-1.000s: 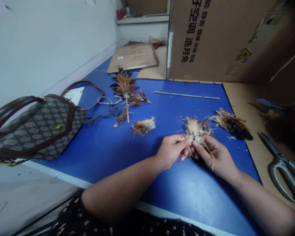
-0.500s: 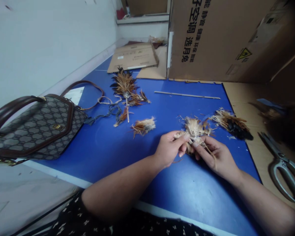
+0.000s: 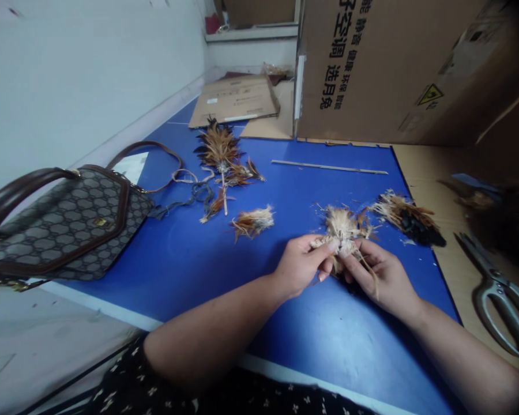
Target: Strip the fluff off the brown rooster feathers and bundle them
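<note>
Feathers (image 3: 341, 221) in a pale tuft sit between the left hand (image 3: 300, 265) and right hand (image 3: 383, 276) in the head view, fingers of both pinching them. Scissors (image 3: 493, 275) lie right, a bag (image 3: 82, 213) left. A big box (image 3: 393, 57) blocks the back, saying 空调 and 选月兔, with a yellow warning label (image 3: 431, 94).

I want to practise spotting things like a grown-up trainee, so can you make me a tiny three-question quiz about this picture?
1. What is in the grip of both the left hand and the right hand?
2. True or false: the scissors are in the right hand's grip.
3. What colour is the tabletop? A) red B) blue C) green

Key: 1. A bunch of feathers. 2. False. 3. B.
</note>
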Motion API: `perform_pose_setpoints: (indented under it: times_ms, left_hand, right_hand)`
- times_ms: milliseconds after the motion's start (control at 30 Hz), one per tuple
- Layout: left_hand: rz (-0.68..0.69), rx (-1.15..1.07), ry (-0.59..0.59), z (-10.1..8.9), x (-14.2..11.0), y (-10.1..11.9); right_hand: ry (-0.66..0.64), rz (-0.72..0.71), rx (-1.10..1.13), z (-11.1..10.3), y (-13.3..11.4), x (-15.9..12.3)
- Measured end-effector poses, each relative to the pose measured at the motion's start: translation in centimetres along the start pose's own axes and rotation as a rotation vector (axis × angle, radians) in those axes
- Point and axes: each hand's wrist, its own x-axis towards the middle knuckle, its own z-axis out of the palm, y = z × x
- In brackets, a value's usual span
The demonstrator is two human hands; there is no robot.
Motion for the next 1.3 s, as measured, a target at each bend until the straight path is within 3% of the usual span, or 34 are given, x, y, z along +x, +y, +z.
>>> perform_pose_setpoints:
  times_ms: [700, 867, 1300]
  left_hand:
    - [0.019, -0.151, -0.003, 0.3, -0.1, 0.8]
    - [0.024, -0.099, 0.07, 0.2, 0.1, 0.2]
    - [0.012, 0.03, 0.029, 0.4, -0.2, 0.3]
  right_hand:
    - [0.016, -0.002, -0.01, -0.1, 0.8, 0.2]
    - [0.046, -0.009, -0.027, 0.0, 0.0, 0.3]
    - [-0.055, -0.016, -0.008, 0.0, -0.6, 0.1]
